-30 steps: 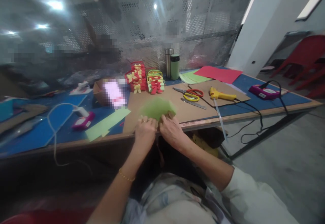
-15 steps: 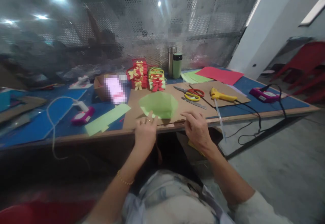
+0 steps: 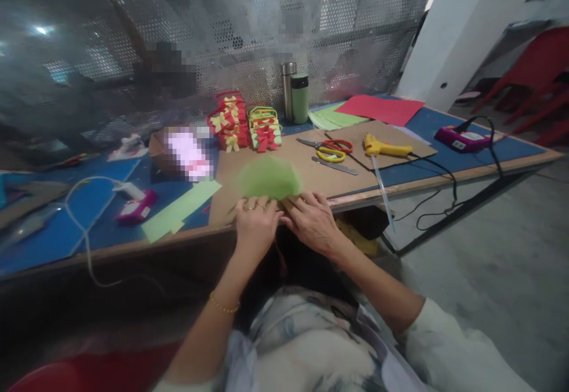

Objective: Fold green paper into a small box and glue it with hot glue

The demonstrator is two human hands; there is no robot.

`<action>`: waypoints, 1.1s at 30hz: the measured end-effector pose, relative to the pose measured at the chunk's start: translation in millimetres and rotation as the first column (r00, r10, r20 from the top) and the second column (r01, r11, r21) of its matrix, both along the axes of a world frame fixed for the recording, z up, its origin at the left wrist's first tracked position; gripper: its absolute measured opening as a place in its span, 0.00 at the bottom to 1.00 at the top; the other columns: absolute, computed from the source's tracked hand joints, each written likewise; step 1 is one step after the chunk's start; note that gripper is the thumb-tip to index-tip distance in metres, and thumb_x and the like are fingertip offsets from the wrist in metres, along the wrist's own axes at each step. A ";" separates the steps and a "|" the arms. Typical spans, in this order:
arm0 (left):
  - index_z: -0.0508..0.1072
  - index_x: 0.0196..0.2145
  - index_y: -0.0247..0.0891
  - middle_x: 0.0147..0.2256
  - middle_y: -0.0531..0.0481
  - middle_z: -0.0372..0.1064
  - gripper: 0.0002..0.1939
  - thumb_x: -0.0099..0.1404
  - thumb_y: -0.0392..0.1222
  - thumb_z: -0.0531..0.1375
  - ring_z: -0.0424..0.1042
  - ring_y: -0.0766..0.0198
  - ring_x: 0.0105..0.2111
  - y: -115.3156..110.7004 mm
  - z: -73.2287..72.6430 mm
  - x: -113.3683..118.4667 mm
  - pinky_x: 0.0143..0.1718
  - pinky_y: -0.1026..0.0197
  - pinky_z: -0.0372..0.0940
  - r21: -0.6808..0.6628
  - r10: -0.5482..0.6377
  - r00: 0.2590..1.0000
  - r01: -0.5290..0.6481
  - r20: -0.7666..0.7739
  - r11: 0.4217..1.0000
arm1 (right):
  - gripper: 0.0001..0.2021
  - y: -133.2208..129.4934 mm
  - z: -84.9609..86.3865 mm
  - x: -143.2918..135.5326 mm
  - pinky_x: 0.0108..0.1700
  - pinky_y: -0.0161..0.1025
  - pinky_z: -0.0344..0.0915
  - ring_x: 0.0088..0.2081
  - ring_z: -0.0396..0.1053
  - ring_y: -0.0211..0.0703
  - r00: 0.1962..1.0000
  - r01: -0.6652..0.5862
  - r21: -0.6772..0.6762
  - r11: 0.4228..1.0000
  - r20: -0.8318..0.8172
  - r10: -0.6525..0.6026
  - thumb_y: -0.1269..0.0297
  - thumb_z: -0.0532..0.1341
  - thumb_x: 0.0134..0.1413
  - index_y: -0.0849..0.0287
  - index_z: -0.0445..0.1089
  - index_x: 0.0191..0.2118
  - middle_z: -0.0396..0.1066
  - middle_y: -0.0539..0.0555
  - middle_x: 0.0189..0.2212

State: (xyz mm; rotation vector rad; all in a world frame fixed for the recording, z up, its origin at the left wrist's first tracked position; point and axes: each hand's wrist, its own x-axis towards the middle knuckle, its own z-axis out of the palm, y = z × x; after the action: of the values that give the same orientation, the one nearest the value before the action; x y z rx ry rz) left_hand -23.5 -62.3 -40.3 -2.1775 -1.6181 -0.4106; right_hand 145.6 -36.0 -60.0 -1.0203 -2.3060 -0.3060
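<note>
A green sheet of paper (image 3: 269, 175) stands bent up from the brown board (image 3: 222, 193), near the table's front edge; its outline is blurred. My left hand (image 3: 256, 224), with a ring on one finger, is closed on the paper's lower left edge. At the lower right edge, my right hand (image 3: 311, 217) grips the same paper with bent fingers. The thumbs nearly meet in the middle. Behind my fingers the lower part of the sheet is hidden.
Scissors (image 3: 326, 149), a knife-like blade (image 3: 334, 165) and a yellow glue gun (image 3: 386, 147) lie to the right. Behind are red boxes with bows (image 3: 231, 122), green ones (image 3: 263, 128) and a green bottle (image 3: 300, 98). Pale green strips (image 3: 182, 211) and a purple device (image 3: 137, 207) lie left.
My right hand has moved left from beside the paper onto its near edge. The green paper now stands more upright. The camera view has shifted a little.
</note>
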 end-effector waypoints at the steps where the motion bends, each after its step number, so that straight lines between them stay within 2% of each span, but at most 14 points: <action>1: 0.76 0.50 0.37 0.49 0.40 0.77 0.14 0.75 0.44 0.55 0.71 0.47 0.49 0.0 -0.3 0.5 0.55 0.43 0.55 -0.002 0.000 1.000 0.000 -0.003 1.000 | 0.14 -0.8 0.0 1.8 0.47 0.46 0.52 0.45 0.64 0.49 1.000 -0.012 0.013 1.000 -0.016 0.012 0.59 0.56 0.72 0.60 0.74 0.51 0.77 0.58 0.46; 5: 0.75 0.52 0.37 0.51 0.39 0.77 0.15 0.74 0.45 0.56 0.72 0.48 0.49 -3.4 -4.7 -1.7 0.54 0.43 0.58 0.036 -0.048 0.998 0.047 0.031 0.998 | 0.11 -6.7 5.4 17.5 0.45 0.44 0.55 0.41 0.66 0.46 0.974 -0.017 0.125 0.992 -0.223 0.045 0.63 0.56 0.71 0.57 0.75 0.44 0.77 0.56 0.43; 8: 0.75 0.53 0.38 0.52 0.39 0.76 0.14 0.75 0.42 0.55 0.73 0.51 0.52 -5.8 -10.6 -17.7 0.57 0.45 0.61 0.185 -0.111 0.979 0.078 0.171 0.980 | 0.10 -2.8 8.9 32.8 0.46 0.44 0.61 0.41 0.69 0.48 0.895 0.076 0.179 0.981 -0.447 0.013 0.62 0.56 0.70 0.60 0.73 0.43 0.76 0.60 0.40; 11: 0.75 0.52 0.36 0.49 0.38 0.76 0.15 0.75 0.39 0.51 0.75 0.55 0.50 -1.9 -12.6 -46.1 0.54 0.51 0.67 0.315 -0.048 0.895 -0.105 0.443 0.943 | 0.18 13.6 8.0 38.0 0.43 0.44 0.66 0.39 0.71 0.49 0.842 0.093 0.066 0.993 -0.538 -0.043 0.54 0.58 0.68 0.63 0.68 0.53 0.75 0.61 0.41; 13: 0.74 0.50 0.35 0.46 0.38 0.77 0.15 0.74 0.41 0.52 0.76 0.54 0.46 5.4 -9.8 -63.3 0.49 0.52 0.70 0.253 0.034 0.824 -0.213 0.566 0.944 | 0.25 26.9 6.2 32.5 0.41 0.44 0.66 0.36 0.73 0.48 0.846 0.078 -0.064 0.995 -0.524 -0.100 0.49 0.59 0.65 0.64 0.65 0.57 0.76 0.60 0.39; 15: 0.75 0.47 0.36 0.42 0.41 0.78 0.13 0.70 0.44 0.57 0.77 0.54 0.42 15.2 -4.6 -72.0 0.48 0.52 0.70 0.114 0.097 0.794 -0.206 0.601 0.972 | 0.24 37.9 5.1 22.1 0.43 0.45 0.65 0.36 0.74 0.50 0.871 0.096 -0.171 0.981 -0.463 -0.166 0.50 0.60 0.61 0.63 0.67 0.55 0.77 0.58 0.35; 18: 0.76 0.43 0.37 0.37 0.44 0.79 0.11 0.67 0.45 0.61 0.78 0.53 0.41 30.3 4.3 -67.4 0.51 0.50 0.66 -0.038 0.184 0.800 -0.198 0.571 0.979 | 0.15 47.9 7.1 6.1 0.46 0.46 0.62 0.35 0.73 0.52 0.901 0.173 -0.260 0.950 -0.349 -0.260 0.57 0.60 0.59 0.60 0.70 0.47 0.75 0.55 0.28; 21: 0.76 0.33 0.38 0.32 0.43 0.78 0.10 0.68 0.44 0.58 0.76 0.52 0.38 41.1 13.6 -53.5 0.48 0.51 0.65 -0.099 0.262 0.841 -0.245 0.474 0.965 | 0.09 56.7 12.5 -1.3 0.39 0.43 0.60 0.32 0.71 0.51 0.891 0.226 -0.300 0.927 -0.320 -0.321 0.62 0.57 0.58 0.58 0.71 0.41 0.74 0.57 0.28; 23: 0.74 0.29 0.39 0.30 0.43 0.76 0.12 0.69 0.44 0.57 0.74 0.54 0.35 45.8 21.2 -46.5 0.44 0.53 0.64 -0.102 0.259 0.855 -0.239 0.450 0.966 | 0.08 66.6 17.2 -1.4 0.34 0.41 0.58 0.30 0.69 0.49 0.876 0.199 -0.335 0.921 -0.360 -0.321 0.63 0.57 0.56 0.57 0.71 0.38 0.74 0.57 0.29; 26: 0.73 0.31 0.39 0.29 0.47 0.74 0.11 0.68 0.46 0.58 0.71 0.57 0.32 54.6 35.1 -43.7 0.39 0.56 0.62 -0.053 0.105 0.829 -0.091 0.549 0.994 | 0.03 88.9 26.5 0.2 0.31 0.39 0.57 0.28 0.66 0.45 0.786 -0.006 -0.472 0.882 -0.547 -0.288 0.66 0.59 0.49 0.56 0.69 0.31 0.71 0.53 0.24; 28: 0.73 0.28 0.39 0.28 0.49 0.72 0.15 0.68 0.51 0.58 0.69 0.60 0.31 65.1 44.1 -46.7 0.37 0.58 0.62 -0.045 -0.015 0.744 0.061 0.668 0.997 | 0.02 105.6 34.0 -0.4 0.30 0.37 0.58 0.26 0.65 0.42 0.707 -0.170 -0.531 0.830 -0.652 -0.273 0.67 0.60 0.45 0.56 0.67 0.28 0.70 0.49 0.22; 31: 0.75 0.27 0.37 0.26 0.50 0.72 0.19 0.67 0.55 0.59 0.69 0.63 0.29 88.6 53.8 -56.5 0.34 0.61 0.63 -0.066 -0.035 0.431 0.216 0.902 0.974 | 0.03 127.4 44.9 -3.8 0.26 0.34 0.60 0.21 0.65 0.39 0.662 -0.318 -0.566 0.761 -0.707 -0.248 0.68 0.59 0.42 0.56 0.68 0.28 0.68 0.47 0.18; 32: 0.76 0.28 0.37 0.26 0.50 0.72 0.17 0.65 0.53 0.62 0.69 0.64 0.28 97.4 56.1 -60.6 0.34 0.61 0.64 -0.057 -0.016 0.314 0.224 0.949 0.973 | 0.02 133.6 48.0 -5.0 0.25 0.34 0.60 0.19 0.64 0.38 0.648 -0.360 -0.574 0.735 -0.721 -0.246 0.68 0.59 0.42 0.57 0.68 0.27 0.66 0.46 0.17; 33: 0.77 0.30 0.36 0.26 0.51 0.73 0.14 0.63 0.51 0.64 0.69 0.65 0.28 105.9 58.1 -64.6 0.33 0.62 0.65 -0.044 -0.009 0.240 0.216 0.971 0.975 | 0.01 139.4 51.0 -6.2 0.24 0.33 0.60 0.18 0.64 0.37 0.631 -0.401 -0.580 0.710 -0.736 -0.245 0.68 0.60 0.42 0.57 0.67 0.26 0.65 0.46 0.15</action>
State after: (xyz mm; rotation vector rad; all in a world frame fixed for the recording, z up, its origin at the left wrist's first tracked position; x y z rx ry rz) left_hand -88.1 43.6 17.8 -2.2230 -2.0396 -2.1417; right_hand 139.4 103.4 -9.0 -1.0636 -1.5806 1.0064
